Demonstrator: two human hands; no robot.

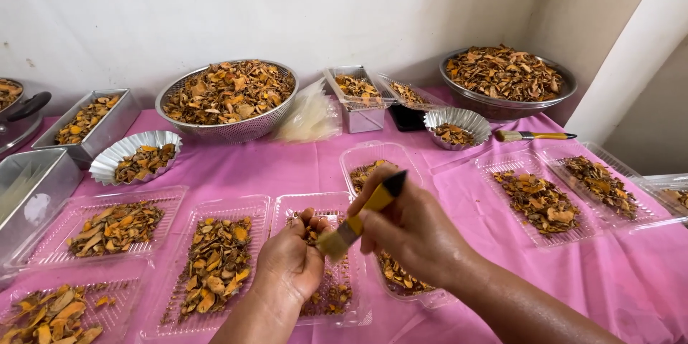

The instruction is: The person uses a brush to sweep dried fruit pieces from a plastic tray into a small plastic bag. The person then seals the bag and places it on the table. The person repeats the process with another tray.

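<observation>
My right hand (412, 229) grips a small paintbrush (362, 215) with a yellow and black handle, its pale bristles pointing down to the left. The bristles touch a small dried orange-brown piece pinched in my left hand (290, 261). Both hands hover over two clear plastic trays (283, 204) of dried orange and brown slices on the pink tablecloth (287, 165). Which slice my left hand holds is mostly hidden by its fingers.
Several more clear trays (168, 193) of slices lie left and right. At the back stand a metal colander (229, 129), a large metal bowl (509, 104), metal loaf tins (107, 129), fluted foil cups (118, 150), a stack of clear bags (312, 118) and a second brush (534, 135).
</observation>
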